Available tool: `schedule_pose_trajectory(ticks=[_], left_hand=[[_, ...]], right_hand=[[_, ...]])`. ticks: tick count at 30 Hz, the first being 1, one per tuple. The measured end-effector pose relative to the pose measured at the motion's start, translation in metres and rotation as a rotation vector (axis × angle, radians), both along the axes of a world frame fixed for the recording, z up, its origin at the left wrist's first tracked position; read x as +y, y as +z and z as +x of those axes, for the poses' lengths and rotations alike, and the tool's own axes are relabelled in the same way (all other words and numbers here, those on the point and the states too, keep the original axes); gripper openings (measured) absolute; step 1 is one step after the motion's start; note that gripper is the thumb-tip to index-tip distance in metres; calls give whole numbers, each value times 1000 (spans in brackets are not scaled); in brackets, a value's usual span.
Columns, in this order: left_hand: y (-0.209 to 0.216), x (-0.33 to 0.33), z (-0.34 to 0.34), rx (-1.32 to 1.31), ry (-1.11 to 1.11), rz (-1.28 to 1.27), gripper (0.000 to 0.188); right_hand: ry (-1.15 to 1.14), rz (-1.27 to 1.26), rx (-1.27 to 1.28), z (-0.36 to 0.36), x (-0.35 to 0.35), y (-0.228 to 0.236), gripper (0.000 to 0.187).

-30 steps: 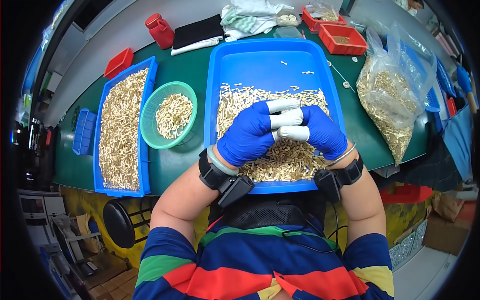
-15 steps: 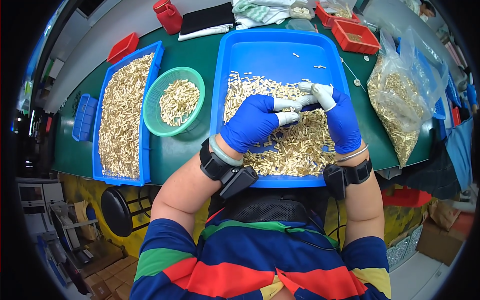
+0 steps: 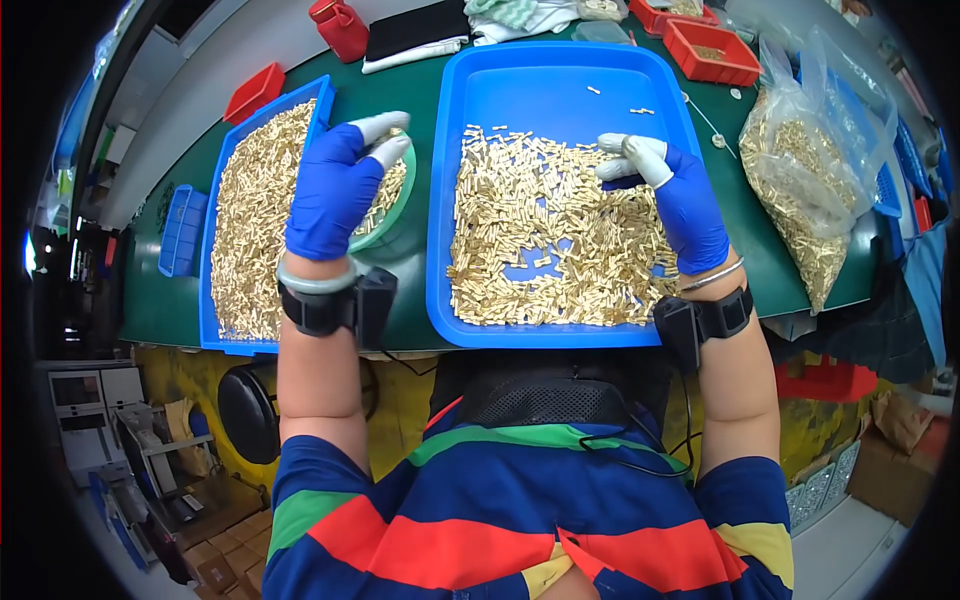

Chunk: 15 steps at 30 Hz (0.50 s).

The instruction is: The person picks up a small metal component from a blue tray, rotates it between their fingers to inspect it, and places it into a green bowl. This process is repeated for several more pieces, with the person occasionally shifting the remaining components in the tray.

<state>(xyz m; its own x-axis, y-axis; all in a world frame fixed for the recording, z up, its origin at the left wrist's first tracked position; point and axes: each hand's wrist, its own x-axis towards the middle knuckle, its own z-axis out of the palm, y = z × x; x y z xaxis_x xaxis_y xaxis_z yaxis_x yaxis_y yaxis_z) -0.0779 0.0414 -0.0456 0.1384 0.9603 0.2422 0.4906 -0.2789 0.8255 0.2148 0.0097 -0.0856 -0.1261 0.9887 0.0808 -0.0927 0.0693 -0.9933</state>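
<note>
Small brass pieces [image 3: 545,240], heaped golden, blue tray [image 3: 560,85], gloved hands

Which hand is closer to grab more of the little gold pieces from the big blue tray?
The right hand. It already rests on the gold pieces in the tray, while the left hand is off over the green bowl.

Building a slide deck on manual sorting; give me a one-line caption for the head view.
Left hand over green bowl; right hand on brass pieces in blue tray.
</note>
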Motion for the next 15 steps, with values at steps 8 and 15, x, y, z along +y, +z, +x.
schedule_pose_trajectory(ticks=[8,15], left_hand=[[-20,-4,74,551,-655,341,54],[-43,1,132,942,-771,228,31]], right_hand=[[-42,19,47,3,-2,3,29],[-19,1,103,4,-1,-3,27]])
